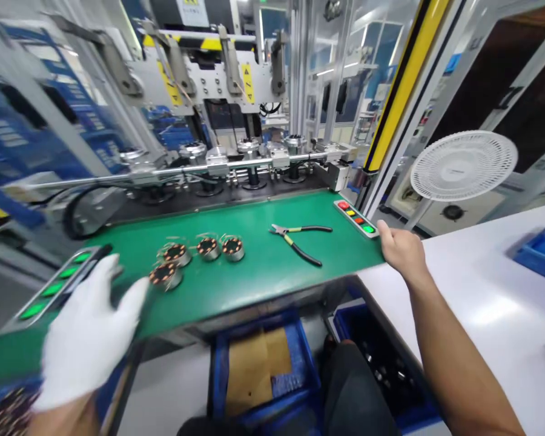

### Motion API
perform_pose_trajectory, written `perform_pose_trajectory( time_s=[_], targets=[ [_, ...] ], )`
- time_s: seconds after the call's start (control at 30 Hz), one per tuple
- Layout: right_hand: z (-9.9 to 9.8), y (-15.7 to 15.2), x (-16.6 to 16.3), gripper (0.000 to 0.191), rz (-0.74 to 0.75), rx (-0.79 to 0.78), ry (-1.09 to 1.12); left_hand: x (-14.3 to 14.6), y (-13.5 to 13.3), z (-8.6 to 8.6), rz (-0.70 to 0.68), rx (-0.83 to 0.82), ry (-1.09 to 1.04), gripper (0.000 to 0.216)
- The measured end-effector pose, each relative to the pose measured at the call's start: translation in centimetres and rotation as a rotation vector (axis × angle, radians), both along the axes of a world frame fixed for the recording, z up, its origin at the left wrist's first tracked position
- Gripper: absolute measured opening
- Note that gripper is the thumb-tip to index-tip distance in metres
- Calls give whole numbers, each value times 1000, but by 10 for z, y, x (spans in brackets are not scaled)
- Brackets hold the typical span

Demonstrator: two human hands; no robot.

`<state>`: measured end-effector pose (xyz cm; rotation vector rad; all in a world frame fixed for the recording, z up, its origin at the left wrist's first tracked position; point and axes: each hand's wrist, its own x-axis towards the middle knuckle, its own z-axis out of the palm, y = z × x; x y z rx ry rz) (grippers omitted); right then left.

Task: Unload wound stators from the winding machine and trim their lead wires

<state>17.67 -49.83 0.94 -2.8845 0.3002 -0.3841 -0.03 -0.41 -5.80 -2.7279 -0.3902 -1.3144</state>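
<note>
- Our gloved left hand [88, 339] hovers, fingers released, near four stators [200, 254].
- Our right hand [402, 248] touches the desk [263, 278] edge; whether its fingers are clenched, we cannot tell.
- Pliers [300, 239] lie between them.

Near left: left grip [88, 339] in white cloth glove, palm down, fingers [106, 269] spread wide & loose, nothing held; motion-blurred. Farther off, at right: right grip [402, 249], bare, back of hand up, thumb pointing far-left, other fingers curled under & hidden. Bare right forearm [445, 351] runs straight from near-right corner to wrist.
</note>
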Motion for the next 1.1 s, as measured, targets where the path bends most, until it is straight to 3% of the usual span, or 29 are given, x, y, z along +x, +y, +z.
perform_pose_trajectory(
  time_s=[0.1,0.17,0.27,0.4,0.67,0.8,0.97,1.1],
  targets=[
    [3,4,-3,62,7,-1,25,-8,-21,39,-192,-246,180,70],
    [4,6,-4,61,19,13,32,-8,-31,49,-252,-311,218,57],
    [5,6,-6,59,12,32,41,-6,-39,46,-259,-337,268,46],
    [6,6,-8,59,7,56,44,-6,-46,39,-211,-390,279,52],
    [9,8,-12,57,16,84,44,-4,-50,45,-188,-595,205,41],
    [8,8,-11,55,14,100,45,-18,-58,40,-341,-671,20,29],
    [6,6,-8,54,22,106,36,-71,-98,32,-544,-768,-176,26],
    [6,6,-7,51,17,108,28,-106,-136,31,-745,-1038,-251,25]
  ],
)
